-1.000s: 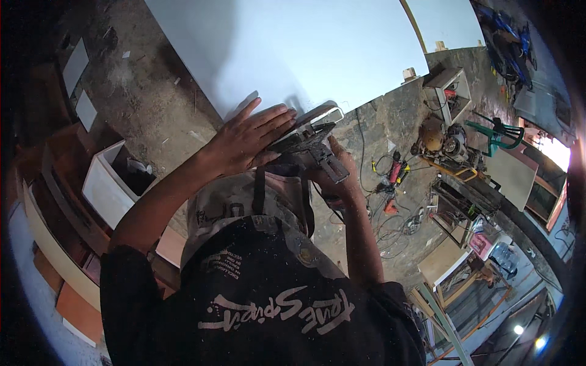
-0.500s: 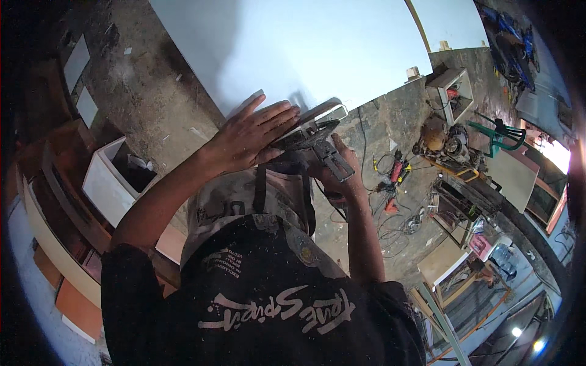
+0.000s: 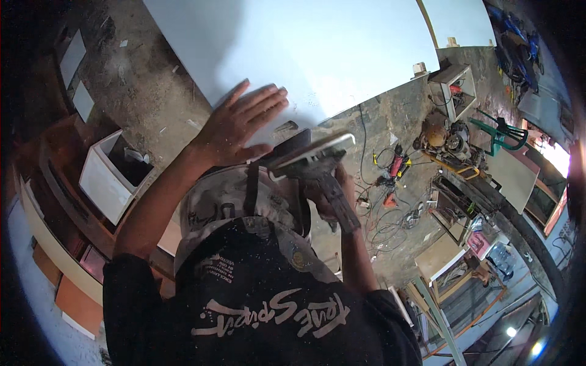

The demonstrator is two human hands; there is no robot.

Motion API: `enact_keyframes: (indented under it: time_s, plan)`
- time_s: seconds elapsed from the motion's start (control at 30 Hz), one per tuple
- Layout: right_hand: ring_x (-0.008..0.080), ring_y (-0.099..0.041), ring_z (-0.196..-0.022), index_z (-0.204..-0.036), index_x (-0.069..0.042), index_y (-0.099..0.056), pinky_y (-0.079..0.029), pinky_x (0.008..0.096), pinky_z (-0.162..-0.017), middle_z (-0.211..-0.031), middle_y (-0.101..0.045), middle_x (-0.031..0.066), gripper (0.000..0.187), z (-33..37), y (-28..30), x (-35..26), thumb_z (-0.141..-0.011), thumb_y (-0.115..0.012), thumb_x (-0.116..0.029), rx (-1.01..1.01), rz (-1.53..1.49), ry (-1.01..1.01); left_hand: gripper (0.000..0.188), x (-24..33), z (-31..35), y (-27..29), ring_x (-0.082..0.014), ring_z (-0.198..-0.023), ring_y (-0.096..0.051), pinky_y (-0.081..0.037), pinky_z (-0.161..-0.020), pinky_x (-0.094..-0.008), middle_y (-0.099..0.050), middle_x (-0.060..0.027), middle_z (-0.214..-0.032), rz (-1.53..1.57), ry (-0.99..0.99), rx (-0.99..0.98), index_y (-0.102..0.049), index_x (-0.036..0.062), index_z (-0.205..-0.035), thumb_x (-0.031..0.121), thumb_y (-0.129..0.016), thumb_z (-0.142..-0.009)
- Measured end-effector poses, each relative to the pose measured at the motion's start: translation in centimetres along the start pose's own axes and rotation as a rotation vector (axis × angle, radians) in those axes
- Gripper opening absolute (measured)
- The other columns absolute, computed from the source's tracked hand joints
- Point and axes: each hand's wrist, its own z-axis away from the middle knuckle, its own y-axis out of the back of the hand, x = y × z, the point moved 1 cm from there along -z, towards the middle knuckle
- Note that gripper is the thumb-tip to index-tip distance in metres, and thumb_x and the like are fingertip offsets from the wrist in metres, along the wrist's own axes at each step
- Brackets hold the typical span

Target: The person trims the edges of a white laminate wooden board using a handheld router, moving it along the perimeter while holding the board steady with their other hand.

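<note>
We curl our right hand (image 3: 323, 204) into a grip, partly hidden, with the right forearm (image 3: 357, 259) behind it. We hold our left hand (image 3: 231, 131) forward and left of that grip, back upward, fingers (image 3: 262, 105) extended and apart, thumb (image 3: 256, 151) toward the grip.

Right hand (image 3: 321, 202) partly hidden behind blurred tool (image 3: 314, 160); white board (image 3: 305, 55) cut off above.
</note>
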Motion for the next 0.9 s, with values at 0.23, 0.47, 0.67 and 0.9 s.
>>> enact_keyframes:
  time_s: [0.23,0.47,0.67,0.9]
  plan:
    - [0.0275,-0.073,-0.081,-0.108,-0.002,-0.063,-0.058,0.0388,-0.076,-0.092,-0.075,0.0167,0.056,5.4,-0.7,5.5,-0.064,-0.089,-0.024,-0.023,-0.008,-0.176,0.073,1.3,0.8,0.0,-0.0296,-0.152,-0.029,-0.016,-0.124,-0.0566,-0.036,-0.0107,-0.163,-0.066,0.17,0.007,-0.036,0.0123,-0.158,0.061,-0.035,-0.104]
    - [0.0176,-0.065,-0.079,-0.099,-0.005,-0.069,-0.054,0.0384,-0.073,-0.091,-0.069,0.0038,0.034,7.4,-2.9,6.2,-0.071,-0.079,-0.021,0.11,-0.193,-0.286,0.064,3.0,4.4,-1.4,-0.0291,-0.152,-0.031,-0.016,-0.123,-0.0562,-0.036,-0.0086,-0.164,-0.061,0.035,-0.072,-0.039,0.0143,-0.157,0.048,-0.045,-0.103]
    - [0.0159,-0.066,-0.086,-0.103,-0.006,-0.071,-0.054,0.0344,-0.076,-0.097,-0.071,0.0043,0.032,7.9,-10.4,12.0,-0.075,-0.078,-0.02,0.275,-0.482,-0.386,0.072,3.9,3.3,-0.9,-0.0373,-0.151,-0.029,-0.014,-0.121,-0.0593,-0.035,-0.0182,-0.162,-0.182,0.08,-0.149,-0.039,0.0061,-0.155,0.055,-0.041,-0.103]
    - [0.0161,-0.067,-0.082,-0.102,-0.004,-0.071,-0.053,0.0332,-0.075,-0.094,-0.073,0.0056,0.034,8.8,-17.1,14.6,-0.069,-0.076,-0.014,0.377,-0.605,-0.506,0.081,4.7,3.1,-0.3,-0.0411,-0.149,-0.032,-0.017,-0.118,-0.0582,-0.031,-0.0249,-0.162,-0.298,0.05,-0.156,-0.035,-0.0012,-0.156,0.059,-0.037,-0.101]
